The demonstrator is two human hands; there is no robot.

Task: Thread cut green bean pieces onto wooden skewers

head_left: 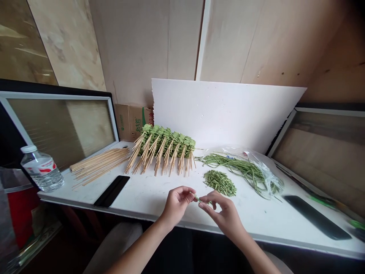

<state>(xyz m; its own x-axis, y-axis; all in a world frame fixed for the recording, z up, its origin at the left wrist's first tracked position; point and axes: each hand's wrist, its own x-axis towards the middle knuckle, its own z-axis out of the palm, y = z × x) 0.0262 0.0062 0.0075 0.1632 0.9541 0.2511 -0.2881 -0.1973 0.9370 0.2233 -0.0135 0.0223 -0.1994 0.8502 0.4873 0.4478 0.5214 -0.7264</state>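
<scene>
Above the table's front edge, my left hand pinches a short cut piece of green long bean between thumb and fingertips. My right hand closes thumb and forefinger on the other end of that piece. A bit of green also shows behind the right fingers, too small to make out. Just beyond the right hand lies a heap of cut bean pieces. Farther back, stacked bundles of bean pieces on skewers have their bare sticks pointing toward me.
Loose bamboo skewers lie at the left, near a black phone and a water bottle. Whole long beans spill from a clear plastic bag at the right, with a dark flat object beyond. A white board stands behind.
</scene>
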